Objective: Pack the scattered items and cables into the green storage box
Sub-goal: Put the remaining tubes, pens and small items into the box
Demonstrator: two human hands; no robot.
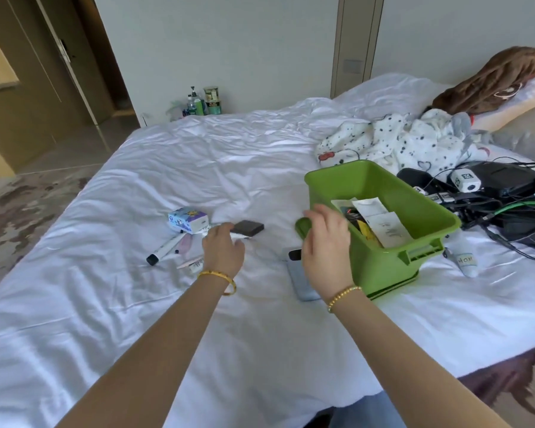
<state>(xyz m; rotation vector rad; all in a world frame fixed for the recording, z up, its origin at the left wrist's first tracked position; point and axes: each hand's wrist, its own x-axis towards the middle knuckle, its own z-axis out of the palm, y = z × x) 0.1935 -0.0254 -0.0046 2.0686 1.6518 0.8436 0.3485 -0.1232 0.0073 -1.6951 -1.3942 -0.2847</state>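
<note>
Presently, nothing is held in either grip. The left hand (224,248) is lowered over the white bed sheet (198,156) with fingers loosely spread, its fingertips at the near edge of a small dark square block (247,227); whether the block is touched cannot be told. The right hand (325,245) is raised with relaxed fingers just beside the left wall of the green plastic storage box (380,267), in front of the box's rounded handle. White paper packets and a yellow sachet (374,223) are seen inside the box.

Just left of the box, a grey-blue phone (300,282) is lain flat on the sheet, partly hidden by the right wrist. Further left of the box, beyond the dark block, a blue-and-white tissue pack (188,220), a white marker with a black cap (164,248) and a small labelled tube (192,264) are scattered. Right of the box, a tangle of black and green cables (507,205) is piled with dark devices, and a small white tube (467,262) is lain near the box's front corner. Behind the box, a spotted white cloth (396,140) is bunched.
</note>
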